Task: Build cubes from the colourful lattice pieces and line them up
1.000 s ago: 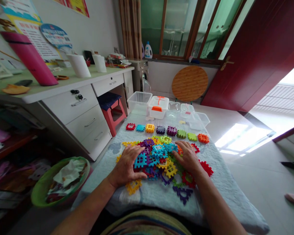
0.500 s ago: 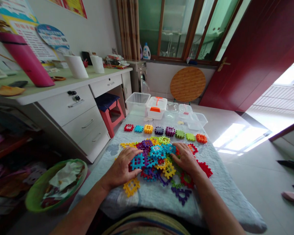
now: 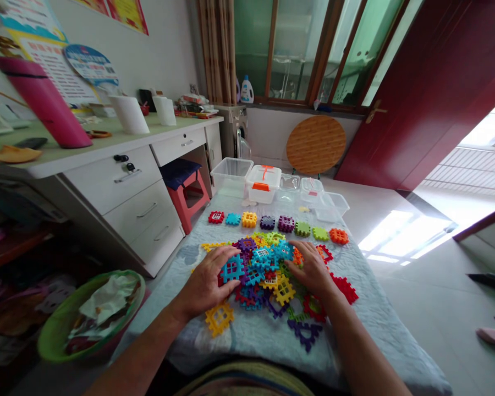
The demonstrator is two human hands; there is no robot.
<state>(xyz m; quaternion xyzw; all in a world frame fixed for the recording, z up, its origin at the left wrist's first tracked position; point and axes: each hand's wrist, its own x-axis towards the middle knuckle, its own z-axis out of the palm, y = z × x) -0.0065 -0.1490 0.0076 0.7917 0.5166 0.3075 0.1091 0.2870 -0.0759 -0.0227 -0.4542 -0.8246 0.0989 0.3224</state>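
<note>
Pile (image 3: 264,269): heaped mid-table between both hands, made up of toothed plastic pieces in blue, purple, yellow, green, red and orange.
Left hand (image 3: 210,280): open, with thumb and fingers spread against the pile's left side, around a square blue piece (image 3: 233,268).
Right hand (image 3: 309,267): open at the pile's right side, with thumb apart from the fingers, just beside a light-blue piece (image 3: 283,249).
Yellow piece (image 3: 220,318): lying just nearer than the left hand.
Purple triangle (image 3: 299,328): at the pile's near edge.
Red piece (image 3: 345,288): beside the right wrist, partly hidden.
Row of stacks (image 3: 286,223): just beyond the pile, eight in number, running from red at left to orange at right.
Clear boxes (image 3: 231,176): standing beyond the row.
Cloth (image 3: 247,335): pale blue, spread under everything on the table.
Basket (image 3: 45,341): on the floor at left, green-rimmed, holding crumpled paper.
Desk (image 3: 91,181): farther left, bearing a pink flask (image 3: 45,104).
</note>
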